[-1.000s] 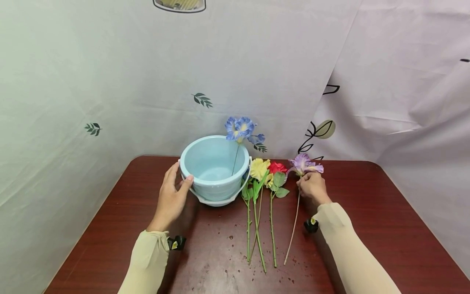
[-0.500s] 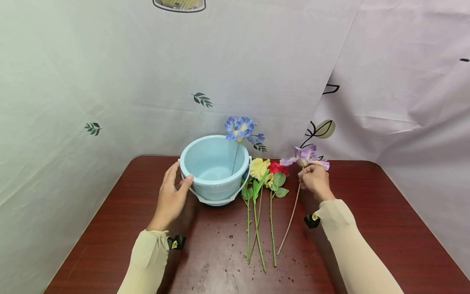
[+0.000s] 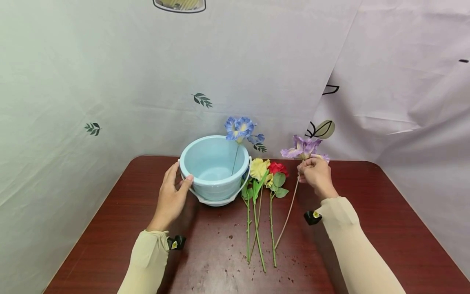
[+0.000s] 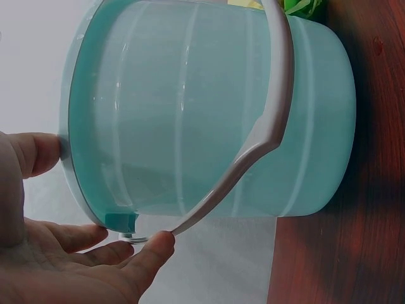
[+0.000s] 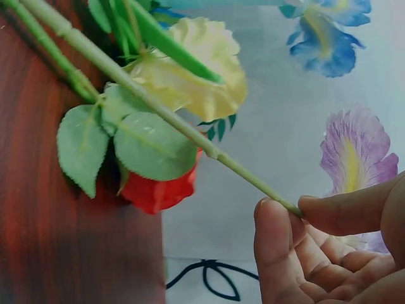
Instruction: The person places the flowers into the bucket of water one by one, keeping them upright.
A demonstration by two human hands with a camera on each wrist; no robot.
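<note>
By the right hand (image 3: 316, 175) the stem of a purple flower (image 3: 303, 145) is held in a narrow grip, pinched between thumb and forefinger, as is shown in the right wrist view. The bloom is lifted at the right of the centre of the head frame, and the stem is slanted down towards the lower left. Whether its lower end is touching the stem of the red flower (image 3: 278, 168) cannot be told with certainty.

The left hand (image 3: 171, 197) is spread wide against the bucket (image 3: 216, 188), left of the centre; the thumb is placed at the rim, and the fingers are rested along the left side, near the end of the handle (image 4: 282, 69). In the bucket a blue flower (image 3: 239, 129) is leaned, with its bloom raised above the rim.

Just beside the bucket, to the right, the red flower and a yellow flower (image 3: 260, 168) are laid on the table (image 3: 125, 228), with their green stems (image 3: 258, 228) pointed to the lower edge. Behind, a pale cloth (image 3: 121, 69) is hung.
</note>
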